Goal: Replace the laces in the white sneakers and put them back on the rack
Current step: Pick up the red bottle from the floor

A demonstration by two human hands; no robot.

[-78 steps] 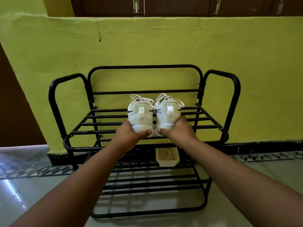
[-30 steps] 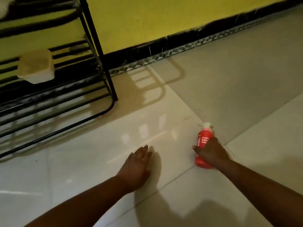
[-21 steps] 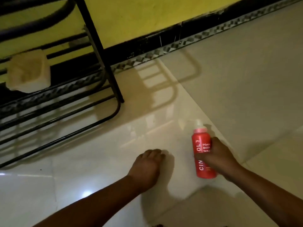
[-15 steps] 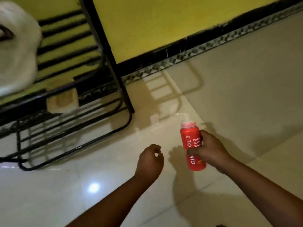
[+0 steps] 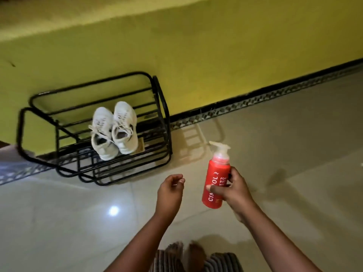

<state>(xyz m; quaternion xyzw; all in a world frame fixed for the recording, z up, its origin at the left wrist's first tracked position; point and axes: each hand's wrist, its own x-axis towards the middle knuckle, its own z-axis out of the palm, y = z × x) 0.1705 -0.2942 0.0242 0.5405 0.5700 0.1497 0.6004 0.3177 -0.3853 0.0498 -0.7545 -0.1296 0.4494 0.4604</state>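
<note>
white laced sneakers [image 5: 114,132] sit paired, side by side, on top shelf of black metal wire shoe rack [image 5: 163,107] against yellow wall [image 5: 216,55]; laces threaded, loose ends trailing, so task looks finished. right hand [image 5: 233,190] wraps around red plastic pump bottle with white nozzle [image 5: 216,181], held upright above glossy tiled floor [image 5: 59,222], likely being tidied away. left hand [image 5: 170,193] hangs loosely curled, holding nothing, near bottle, probably ready to steady it. striped fabric [image 5: 222,262] at bottom edge.
</note>
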